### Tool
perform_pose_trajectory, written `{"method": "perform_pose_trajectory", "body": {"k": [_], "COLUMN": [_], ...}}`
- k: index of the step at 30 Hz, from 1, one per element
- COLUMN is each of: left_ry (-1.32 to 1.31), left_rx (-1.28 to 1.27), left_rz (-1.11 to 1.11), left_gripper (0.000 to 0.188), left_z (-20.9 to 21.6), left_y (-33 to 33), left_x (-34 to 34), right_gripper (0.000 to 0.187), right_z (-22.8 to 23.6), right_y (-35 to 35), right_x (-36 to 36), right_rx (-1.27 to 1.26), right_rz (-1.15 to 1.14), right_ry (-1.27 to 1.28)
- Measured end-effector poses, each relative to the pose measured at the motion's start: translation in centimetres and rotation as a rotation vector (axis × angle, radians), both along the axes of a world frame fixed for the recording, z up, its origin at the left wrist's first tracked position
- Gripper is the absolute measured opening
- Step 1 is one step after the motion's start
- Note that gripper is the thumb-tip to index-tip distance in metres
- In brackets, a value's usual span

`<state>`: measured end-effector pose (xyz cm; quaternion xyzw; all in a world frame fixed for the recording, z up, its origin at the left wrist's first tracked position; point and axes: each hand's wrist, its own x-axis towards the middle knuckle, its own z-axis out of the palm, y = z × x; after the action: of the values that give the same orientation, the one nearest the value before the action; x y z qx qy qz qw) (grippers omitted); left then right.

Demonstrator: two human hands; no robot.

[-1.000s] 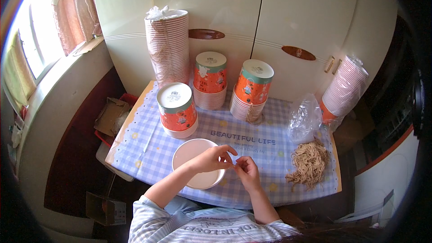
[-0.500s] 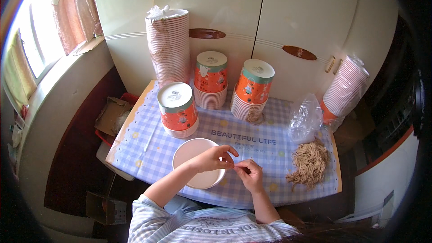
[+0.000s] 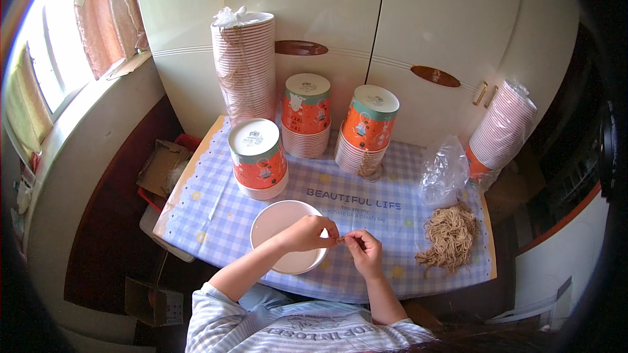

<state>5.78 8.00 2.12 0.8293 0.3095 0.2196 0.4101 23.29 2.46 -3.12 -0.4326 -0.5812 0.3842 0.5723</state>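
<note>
Both my hands meet above the right rim of a white round paper tub (image 3: pixel 269 222), which stands upright with its mouth up at the table's front. My left hand (image 3: pixel 311 233) reaches across the tub, thumb and fingers pinched together. Right beside it, my right hand (image 3: pixel 364 250) pinches too, with its fingers curled. The fingertips almost touch, around a small thin brownish bit that is too tiny to name. To the right of my hands lies a tangled heap of beige twine (image 3: pixel 449 238).
Upside-down stacks of orange and green paper tubs stand at the left (image 3: pixel 259 168), back middle (image 3: pixel 307 115) and back right (image 3: pixel 367 129). Tall bagged stacks rise at the far left (image 3: pixel 243 65) and right edge (image 3: pixel 502 124). A clear plastic bag (image 3: pixel 445 173) sits behind the twine on the checked tablecloth (image 3: pixel 216 212).
My left hand's raised fingers have drawn down into a closed pinch near the right fingertips. My right hand has barely moved; the tubs and twine have stayed in place.
</note>
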Motion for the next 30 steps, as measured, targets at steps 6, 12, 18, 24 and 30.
{"method": "perform_pose_trajectory", "body": {"k": [6,12,18,24,30], "left_ry": [0.013,-0.166,-0.263,-0.245,-0.27], "left_rx": [-0.132,-0.24,-0.386,-0.39,-0.364], "left_rz": [0.034,0.051,0.075,0.092,0.131], "left_gripper": [0.014,0.015,0.014,0.011,0.012], "left_z": [1.0,-0.3,0.6,0.3,0.1], "left_y": [-0.1,0.3,0.2,0.3,0.4], "left_x": [0.0,-0.1,0.0,-0.4,-0.1], "right_gripper": [0.013,0.015,0.014,0.014,0.014], "right_z": [0.0,-1.0,-1.1,-0.8,-1.0], "right_y": [-0.1,-0.1,-0.2,-0.4,-0.5], "right_x": [-0.2,-0.1,-0.2,-0.3,-0.2], "right_rx": [-0.057,-0.174,-0.222,-0.301,-0.315], "right_rz": [0.001,0.073,0.093,0.122,0.144], "right_ry": [-0.023,0.015,0.051,0.046,0.093]}}
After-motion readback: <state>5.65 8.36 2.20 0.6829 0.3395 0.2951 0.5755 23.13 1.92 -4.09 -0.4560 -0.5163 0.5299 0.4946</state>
